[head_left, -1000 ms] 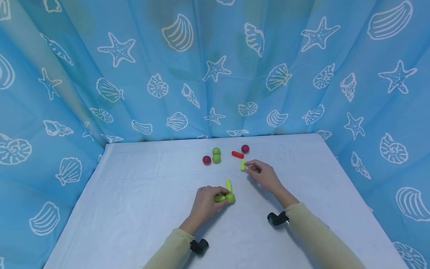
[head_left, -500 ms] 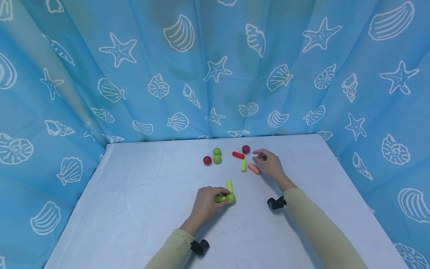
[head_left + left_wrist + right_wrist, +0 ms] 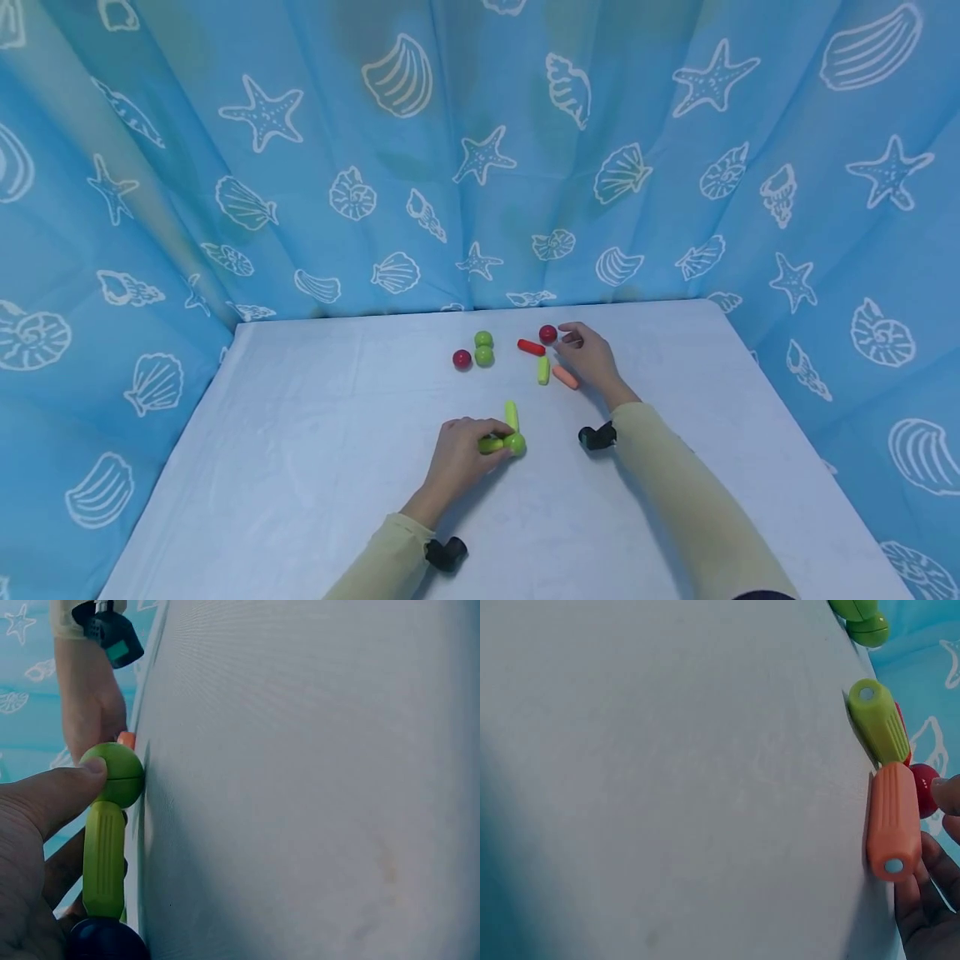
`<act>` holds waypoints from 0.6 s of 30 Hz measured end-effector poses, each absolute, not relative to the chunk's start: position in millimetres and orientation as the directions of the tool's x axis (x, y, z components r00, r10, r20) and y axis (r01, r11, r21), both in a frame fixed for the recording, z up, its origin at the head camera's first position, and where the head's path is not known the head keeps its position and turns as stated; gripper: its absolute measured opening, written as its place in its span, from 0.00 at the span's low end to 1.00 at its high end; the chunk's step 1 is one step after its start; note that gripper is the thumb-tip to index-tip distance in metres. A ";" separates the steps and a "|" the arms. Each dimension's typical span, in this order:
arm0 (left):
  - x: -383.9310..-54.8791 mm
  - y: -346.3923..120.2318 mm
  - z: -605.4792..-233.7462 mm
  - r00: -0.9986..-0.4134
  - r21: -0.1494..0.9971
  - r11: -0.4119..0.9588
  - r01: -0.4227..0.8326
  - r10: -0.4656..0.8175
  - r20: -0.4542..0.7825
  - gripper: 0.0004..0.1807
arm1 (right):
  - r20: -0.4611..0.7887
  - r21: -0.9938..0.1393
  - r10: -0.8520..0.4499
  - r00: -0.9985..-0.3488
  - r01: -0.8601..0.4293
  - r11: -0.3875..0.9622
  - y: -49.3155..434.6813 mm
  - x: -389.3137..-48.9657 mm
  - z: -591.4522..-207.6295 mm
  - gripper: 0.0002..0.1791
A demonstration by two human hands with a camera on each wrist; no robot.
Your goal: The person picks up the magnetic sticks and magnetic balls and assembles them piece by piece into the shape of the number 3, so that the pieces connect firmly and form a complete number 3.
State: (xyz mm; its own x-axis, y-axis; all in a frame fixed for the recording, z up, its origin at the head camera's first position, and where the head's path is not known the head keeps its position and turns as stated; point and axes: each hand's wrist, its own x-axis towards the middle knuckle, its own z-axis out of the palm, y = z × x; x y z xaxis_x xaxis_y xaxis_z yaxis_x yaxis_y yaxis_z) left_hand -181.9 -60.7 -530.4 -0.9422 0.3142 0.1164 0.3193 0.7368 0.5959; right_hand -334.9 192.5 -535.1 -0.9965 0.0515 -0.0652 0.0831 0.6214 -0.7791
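My left hand pinches a toy piece, with its thumb on a green ball. From that ball a ribbed green rod runs back under the palm to a dark blue ball, which the hand covers in the head view. A second light green rod extends from the ball toward the back. My right hand is at the back right, its fingertips parted and close beside a red ball. Below that hand lies an orange rod, next to a short green rod.
A red rod lies just left of the red ball. Farther left sit two green balls touching each other and another red ball. A blue curtain hangs behind the white-covered table.
My right hand has moved from the short green rod toward the back right, to the red ball. The orange rod, hidden before, now shows on the table. The left hand stays put.
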 end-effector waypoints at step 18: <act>-182.0 -61.7 -532.4 -0.940 0.609 0.723 0.327 0.314 0.133 0.15 | -0.039 -0.745 0.002 -0.999 0.030 0.667 179.5 -343.8 -532.3 0.26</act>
